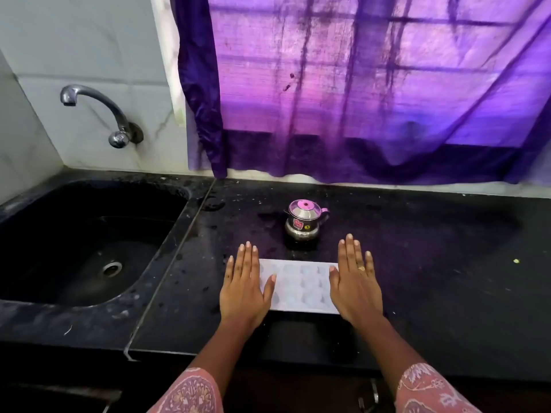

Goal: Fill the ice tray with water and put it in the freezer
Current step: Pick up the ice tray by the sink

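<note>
A pale white ice tray (301, 286) with several round cells lies flat on the black counter (432, 278). My left hand (246, 289) lies flat over the tray's left end, fingers straight. My right hand (356, 281), a ring on one finger, lies flat over its right end, fingers straight too. Neither hand grips anything. A small steel kettle (304, 220) with a pink lid knob stands just beyond the tray. I cannot tell whether the cells hold water.
A black sink (89, 242) with a drain is set into the counter at the left. A chrome tap (98, 113) juts from the tiled wall above it. A purple curtain (372, 84) hangs behind the counter. The counter's front edge lies near my forearms.
</note>
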